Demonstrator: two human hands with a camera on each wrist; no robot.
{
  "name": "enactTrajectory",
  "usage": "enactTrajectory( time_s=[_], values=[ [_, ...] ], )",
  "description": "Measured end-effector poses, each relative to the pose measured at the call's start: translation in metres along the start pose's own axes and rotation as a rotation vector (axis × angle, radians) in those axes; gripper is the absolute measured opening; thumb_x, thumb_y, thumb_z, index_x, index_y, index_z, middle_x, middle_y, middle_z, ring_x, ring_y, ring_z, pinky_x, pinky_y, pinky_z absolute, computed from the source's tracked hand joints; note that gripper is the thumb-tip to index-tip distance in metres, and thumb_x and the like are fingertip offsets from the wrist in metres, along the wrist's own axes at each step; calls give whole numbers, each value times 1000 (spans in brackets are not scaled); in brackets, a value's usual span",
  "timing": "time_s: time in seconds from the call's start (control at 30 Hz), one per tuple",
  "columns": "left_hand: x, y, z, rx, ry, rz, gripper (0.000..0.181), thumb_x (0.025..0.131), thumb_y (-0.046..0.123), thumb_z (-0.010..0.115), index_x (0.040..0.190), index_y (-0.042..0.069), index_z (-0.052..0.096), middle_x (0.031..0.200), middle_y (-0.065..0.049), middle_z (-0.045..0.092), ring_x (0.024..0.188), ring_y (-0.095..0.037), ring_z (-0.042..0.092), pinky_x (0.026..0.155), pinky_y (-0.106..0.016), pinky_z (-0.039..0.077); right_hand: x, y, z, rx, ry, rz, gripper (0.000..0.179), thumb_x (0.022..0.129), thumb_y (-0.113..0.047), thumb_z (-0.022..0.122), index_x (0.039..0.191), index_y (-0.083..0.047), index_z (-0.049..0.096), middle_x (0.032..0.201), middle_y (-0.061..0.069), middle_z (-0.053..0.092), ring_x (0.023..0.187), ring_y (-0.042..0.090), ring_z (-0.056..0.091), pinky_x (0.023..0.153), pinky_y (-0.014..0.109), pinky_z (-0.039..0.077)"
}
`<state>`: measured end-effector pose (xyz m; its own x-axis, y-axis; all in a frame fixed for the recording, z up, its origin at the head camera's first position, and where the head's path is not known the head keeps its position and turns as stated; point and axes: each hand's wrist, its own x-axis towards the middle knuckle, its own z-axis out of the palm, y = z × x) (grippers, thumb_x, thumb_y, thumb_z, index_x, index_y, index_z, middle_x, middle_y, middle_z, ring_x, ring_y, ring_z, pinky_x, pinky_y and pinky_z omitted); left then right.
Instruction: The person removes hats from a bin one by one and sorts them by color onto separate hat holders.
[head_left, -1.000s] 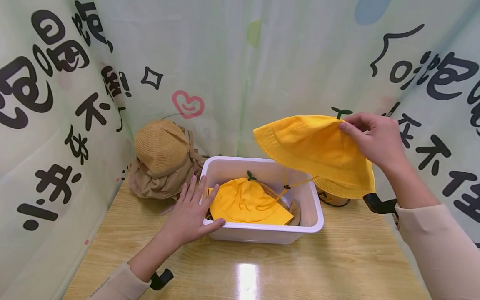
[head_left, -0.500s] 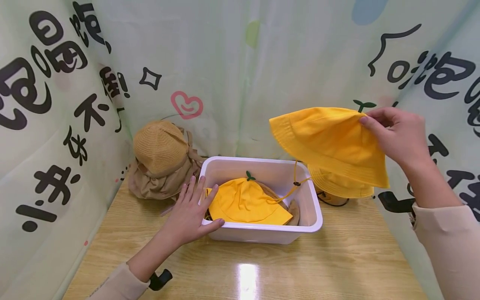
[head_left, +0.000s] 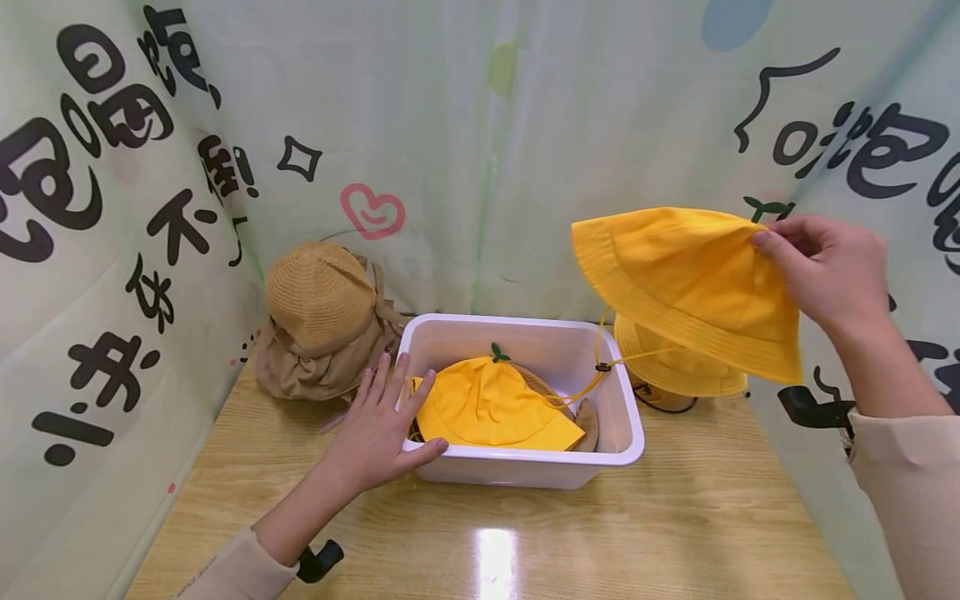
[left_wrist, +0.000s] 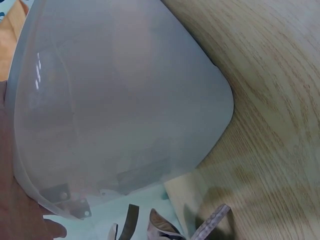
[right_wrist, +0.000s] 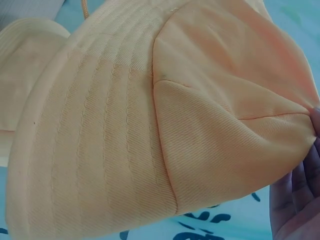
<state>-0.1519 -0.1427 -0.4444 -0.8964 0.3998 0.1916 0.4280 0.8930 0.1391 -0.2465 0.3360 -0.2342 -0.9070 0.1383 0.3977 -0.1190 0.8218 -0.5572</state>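
Thumb and fingers of the right hand [head_left: 832,271] pinch the yellow hat [head_left: 686,287] by its crown top, at the base of a green sprout [head_left: 767,207], in the head view. The hat hangs in the air, partly over the right end of the white bin [head_left: 525,455] and partly in front of a brimmed hat [head_left: 667,367] on the table [head_left: 637,542]. Its crown top points right, into the hand; its long axis, along the brim, slopes from upper left to lower right. A toggled cord [head_left: 602,367] hangs below. The left hand [head_left: 381,435], fingers spread wide, rests on the bin's left near corner. A sprouted hat [head_left: 487,408] lies inside.

Left wrist view: bin wall across most of the frame; the hand shows only at the left edge, and its finger spread cannot be judged there.

Right wrist view: brim left, crown narrowing right to the fingers at the frame edge.
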Motion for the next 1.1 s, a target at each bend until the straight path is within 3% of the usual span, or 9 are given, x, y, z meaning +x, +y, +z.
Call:
enactTrajectory(
  time_s=[0.43, 0.7, 0.73, 0.83, 0.93, 0.97, 1.1],
  values=[
    [0, 0, 2, -4, 12, 9, 90, 89, 76, 45, 159, 21, 26, 166, -22, 6, 152, -45, 0, 119, -62, 13, 1, 9, -8, -45, 56, 51, 55, 97, -46, 60, 124, 2, 66, 73, -35, 46, 68, -9, 48, 58, 2, 40],
    [-1, -1, 2, 10, 21, 13, 91, 89, 77, 44, 159, 21, 26, 165, -23, 7, 151, -45, 2, 118, -62, 17, 3, 13, -16, -73, 43, 127, 61, 98, -50, 53, 133, -1, 61, 86, -25, 49, 73, -5, 48, 59, 3, 40],
    [-1, -1, 2, 10, 25, 15, 91, 89, 77, 44, 159, 21, 27, 165, -23, 8, 151, -45, 2, 118, -62, 17, 2, 14, -17, -69, 46, 132, 61, 98, -50, 53, 133, -1, 60, 85, -26, 48, 72, -6, 47, 71, 3, 43],
    [0, -1, 2, 13, 31, 18, 91, 89, 77, 44, 159, 21, 28, 165, -23, 9, 151, -45, 3, 118, -62, 18, 3, 18, -20, -82, 47, 149, 61, 98, -51, 52, 134, -2, 60, 86, -25, 47, 73, -4, 46, 72, 3, 42],
    [-1, -1, 1, 16, 32, 19, 91, 89, 78, 43, 159, 21, 28, 165, -23, 9, 151, -45, 3, 118, -62, 18, 3, 22, -22, -97, 49, 160, 61, 99, -49, 51, 136, -2, 59, 92, -19, 49, 75, -2, 46, 71, 3, 42],
    [-1, -1, 1, 17, 30, 19, 91, 89, 78, 43, 159, 22, 27, 165, -23, 9, 151, -45, 2, 118, -62, 18, 3, 23, -22, -109, 48, 167, 60, 100, -49, 50, 137, -2, 58, 95, -17, 49, 76, 0, 46, 59, 2, 38],
    [-1, -1, 2, 6, 18, 13, 91, 89, 78, 42, 160, 24, 24, 166, -22, 6, 152, -44, -1, 120, -61, 14, 3, 28, -24, -126, 58, 180, 60, 101, -47, 48, 138, -1, 57, 98, -11, 49, 76, 3, 45, 59, 2, 36]
  ],
)
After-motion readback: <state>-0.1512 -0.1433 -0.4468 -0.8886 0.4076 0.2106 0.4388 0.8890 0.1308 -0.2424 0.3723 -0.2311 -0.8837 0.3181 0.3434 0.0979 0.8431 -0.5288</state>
